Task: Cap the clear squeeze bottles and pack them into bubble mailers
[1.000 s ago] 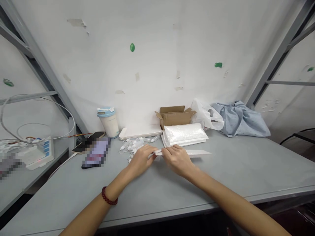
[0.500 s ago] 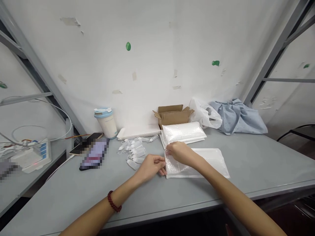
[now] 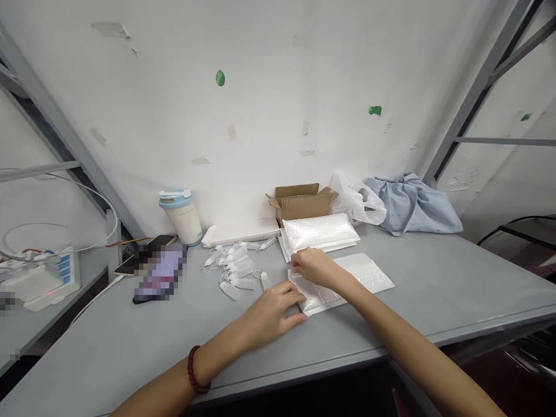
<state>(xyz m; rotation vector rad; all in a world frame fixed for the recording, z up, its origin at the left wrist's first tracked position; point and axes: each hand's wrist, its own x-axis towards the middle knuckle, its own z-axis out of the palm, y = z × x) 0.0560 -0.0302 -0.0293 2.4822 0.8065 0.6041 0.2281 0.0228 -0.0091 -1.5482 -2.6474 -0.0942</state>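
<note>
A white bubble mailer [image 3: 365, 272] lies at a slant on the grey table in front of me. My right hand [image 3: 319, 269] is closed on its left end near the upper corner, fingertips curled down and partly hidden. At the lower left corner, my left hand [image 3: 273, 313] rests with thumb and fingers apart, touching the mailer's edge. Just beyond the left hand are several small clear plastic squeeze bottles [image 3: 238, 269] in a loose pile. Behind the right hand sits a stack of bubble mailers [image 3: 321, 233].
Along the wall stand a blue-lidded cup [image 3: 182, 220], a flat white box [image 3: 238, 231], an open cardboard box [image 3: 304, 205], a white plastic bag [image 3: 358, 200] and a blue cloth bundle [image 3: 414, 202]. Two phones, one a dark phone [image 3: 145, 255], lie left, near a power strip [image 3: 58, 281].
The mailer has turned, its right end swinging away from me. My left hand has opened and shifted slightly right and nearer. One small bottle now shows apart from the pile.
</note>
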